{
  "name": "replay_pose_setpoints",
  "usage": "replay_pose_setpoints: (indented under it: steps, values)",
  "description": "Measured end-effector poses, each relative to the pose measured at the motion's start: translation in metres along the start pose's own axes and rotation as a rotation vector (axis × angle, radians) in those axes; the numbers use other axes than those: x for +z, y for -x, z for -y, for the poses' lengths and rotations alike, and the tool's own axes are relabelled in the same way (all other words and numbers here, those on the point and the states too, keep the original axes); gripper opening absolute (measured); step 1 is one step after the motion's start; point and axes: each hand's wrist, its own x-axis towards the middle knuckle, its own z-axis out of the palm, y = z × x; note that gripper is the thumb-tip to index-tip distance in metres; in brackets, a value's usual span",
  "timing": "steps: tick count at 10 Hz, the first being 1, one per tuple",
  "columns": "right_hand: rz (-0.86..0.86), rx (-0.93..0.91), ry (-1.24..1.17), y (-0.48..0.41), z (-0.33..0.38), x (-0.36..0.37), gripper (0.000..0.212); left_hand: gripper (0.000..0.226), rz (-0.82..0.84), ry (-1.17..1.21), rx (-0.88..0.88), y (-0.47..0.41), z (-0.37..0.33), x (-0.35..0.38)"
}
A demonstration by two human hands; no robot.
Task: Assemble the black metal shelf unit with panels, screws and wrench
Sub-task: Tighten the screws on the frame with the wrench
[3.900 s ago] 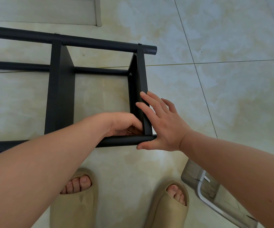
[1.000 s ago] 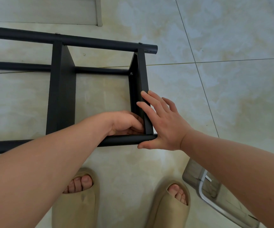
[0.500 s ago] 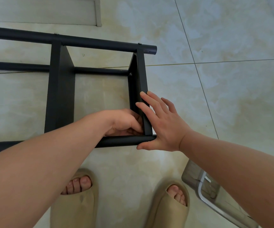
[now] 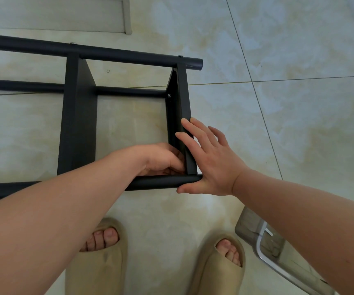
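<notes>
A home: glossy floor tiles (image 4: 299,124), house slippers (image 4: 99,262).

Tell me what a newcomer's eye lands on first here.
The black shelf frame lies on the pale tiled floor, upper left. At its near right corner the left hand curls inside the frame while the right hand lies flat against the end panel. Beige slippers stand below.

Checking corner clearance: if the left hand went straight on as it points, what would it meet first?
Probably the inner face of the end panel, just ahead of the left hand; contact is hidden.
</notes>
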Motion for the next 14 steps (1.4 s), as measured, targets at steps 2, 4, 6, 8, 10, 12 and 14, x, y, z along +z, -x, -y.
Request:
replay_pose_setpoints:
  steps: [2,4,6,8,10,12,14]
  values:
    - [-0.001,0.0,0.0,-0.0003,0.0003,0.0002,0.118,0.017,0.028,0.051,0.046,0.0003,0.0006,-0.0002]
    - [0.003,0.001,0.002,-0.0003,0.0003,-0.0004,0.117,0.016,0.058,0.122,0.02,0.0007,0.0002,0.0002]
    - [-0.003,0.0,0.003,0.0,0.0003,-0.0002,0.117,0.013,0.012,0.031,0.015,-0.0013,0.0031,-0.001]
    - [-0.007,-0.005,0.006,-0.0001,0.0001,0.0001,0.117,0.016,0.014,0.032,0.053,-0.0012,0.0023,-0.001]
    - [-0.013,-0.007,0.005,0.0,0.0005,0.0,0.116,0.021,0.038,0.067,0.073,-0.0007,0.0026,-0.0014]
    - [-0.014,-0.005,0.002,0.0002,0.0003,0.0001,0.116,0.008,0.052,0.081,0.022,-0.0014,0.0024,0.0002]
    - [-0.012,-0.005,0.009,-0.0003,0.0003,0.0004,0.117,0.013,0.017,0.023,0.015,-0.0001,0.001,-0.0013]
